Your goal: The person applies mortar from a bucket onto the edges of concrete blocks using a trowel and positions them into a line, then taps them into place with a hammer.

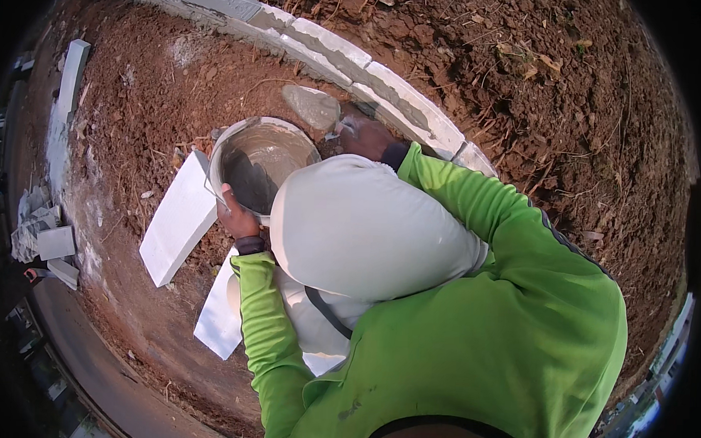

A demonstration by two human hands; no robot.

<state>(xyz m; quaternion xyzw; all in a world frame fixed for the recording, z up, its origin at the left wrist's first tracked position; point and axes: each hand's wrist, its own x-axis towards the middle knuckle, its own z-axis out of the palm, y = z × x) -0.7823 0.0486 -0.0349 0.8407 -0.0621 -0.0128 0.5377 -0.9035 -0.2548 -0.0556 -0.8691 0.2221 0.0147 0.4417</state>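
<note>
My left hand (237, 215) is closed over the near rim of a round bucket (223, 141), which is tilted beside my knee. Grey wet mortar (251, 177) coats its inside and lies in the bottom. In my right hand (363, 134) is a trowel (312, 107), its blade covered with grey mortar and lying just beyond the bucket, low over the soil. That hand is close to a curved low row of white blocks (386, 77) with grey mortar along its top. The trowel's handle is mostly hidden by my fingers.
Loose white blocks (177, 221) lie left of the bucket, one partly under my leg. Another long block (74, 70) stands at the far left, near a pile of block pieces (55, 243). Rough red soil (570, 111) rises behind the row.
</note>
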